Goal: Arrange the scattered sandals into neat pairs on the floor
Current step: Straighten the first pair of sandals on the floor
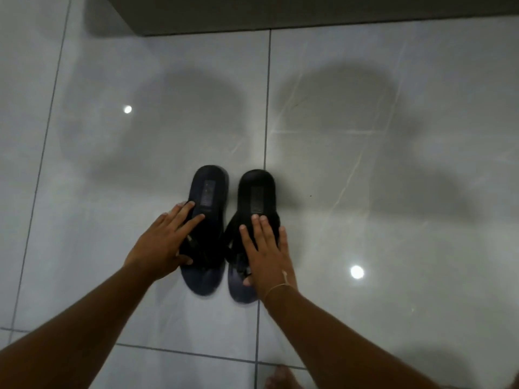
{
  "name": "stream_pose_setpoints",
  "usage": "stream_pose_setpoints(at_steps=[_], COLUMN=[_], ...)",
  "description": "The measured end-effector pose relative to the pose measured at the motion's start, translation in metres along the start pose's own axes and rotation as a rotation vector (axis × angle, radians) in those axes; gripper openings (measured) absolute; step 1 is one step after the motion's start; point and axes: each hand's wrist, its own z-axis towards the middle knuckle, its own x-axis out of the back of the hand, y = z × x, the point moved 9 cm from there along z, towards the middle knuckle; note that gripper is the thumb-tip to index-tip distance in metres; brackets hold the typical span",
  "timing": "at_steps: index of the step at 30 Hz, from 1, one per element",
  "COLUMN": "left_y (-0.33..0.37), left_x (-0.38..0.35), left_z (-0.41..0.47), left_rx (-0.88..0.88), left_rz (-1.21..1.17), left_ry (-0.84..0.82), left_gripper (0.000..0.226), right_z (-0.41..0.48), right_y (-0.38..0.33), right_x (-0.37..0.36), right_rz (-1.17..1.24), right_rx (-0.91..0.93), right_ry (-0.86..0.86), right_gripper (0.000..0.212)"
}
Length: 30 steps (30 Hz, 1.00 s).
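Two black sandals lie side by side on the glossy grey tile floor [365, 136], heels pointing away from me. The left sandal [209, 189] has my left hand [165, 242] resting on its strap area, fingers spread and thumb tucked against its side. On the right sandal [257, 192] my right hand [266, 254] lies flat over the strap, thumb curled at the inner edge. The straps are mostly hidden under both hands. A narrow gap separates the two sandals.
A dark wall base or step [309, 12] runs along the far edge. Tile grout lines cross the floor, with two bright light reflections. My bare toes [280, 379] show at the bottom edge.
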Motion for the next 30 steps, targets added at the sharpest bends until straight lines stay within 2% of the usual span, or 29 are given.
stream_pose_setpoints(at_steps=[6, 17, 23, 26, 28, 30], left_y=[-0.026, -0.024, -0.005, 0.048, 0.109, 0.196], left_x=[-0.017, -0.019, 0.007, 0.033, 0.042, 0.053], left_z=[-0.028, -0.024, -0.025, -0.023, -0.013, 0.01], left_rx=[0.114, 0.064, 0.113, 0.149, 0.11, 0.008], left_rz=[-0.056, -0.018, 0.104, 0.004, -0.049, -0.102], left_ry=[-0.008, -0.013, -0.012, 0.066, 0.089, 0.118], left_gripper=[0.119, 0.12, 0.108, 0.103, 0.104, 0.104], right_z=[0.009, 0.014, -0.018, -0.075, -0.121, -0.175], right_y=[-0.027, -0.025, -0.024, 0.021, 0.084, 0.182], right_x=[-0.004, -0.001, 0.01, 0.009, 0.012, 0.031], right_rz=[-0.01, -0.008, 0.016, -0.028, -0.066, -0.083], right_rx=[0.03, -0.006, 0.118, 0.125, 0.032, -0.118], right_ry=[-0.01, -0.001, 0.079, 0.055, 0.025, 0.005], right_gripper=[0.124, 0.123, 0.129, 0.124, 0.122, 0.122])
